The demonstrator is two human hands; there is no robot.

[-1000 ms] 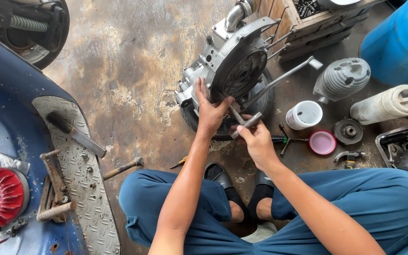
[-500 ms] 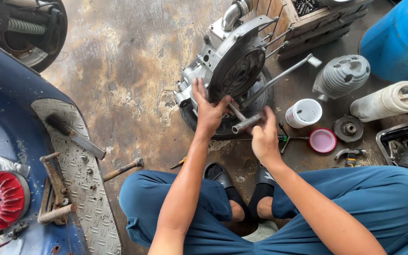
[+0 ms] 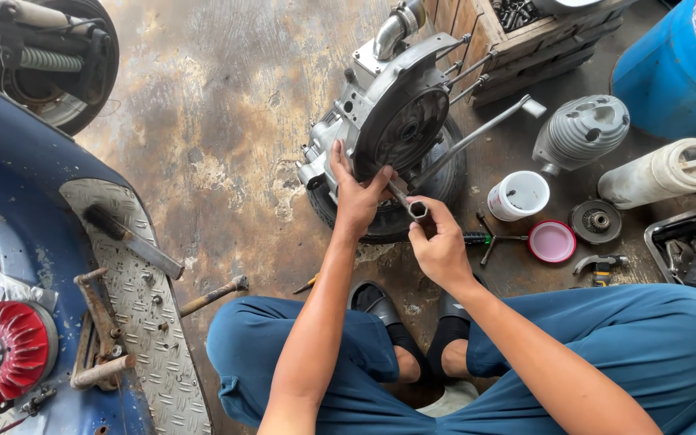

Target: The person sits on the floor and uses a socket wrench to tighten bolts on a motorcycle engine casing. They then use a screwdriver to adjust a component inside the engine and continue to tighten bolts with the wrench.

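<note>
The right hand point(image 3: 441, 250) grips a socket wrench point(image 3: 407, 201); the left hand point(image 3: 356, 193) is spread against the engine point(image 3: 396, 121), mid-floor. If the wrench slips, knuckles hit the casing, or the engine tips toward the crate point(image 3: 517, 40).

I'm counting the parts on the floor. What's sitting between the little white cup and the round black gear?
A pink lid lies between the white cup and the black gear, a bit nearer the person, seen in the head view.
</note>
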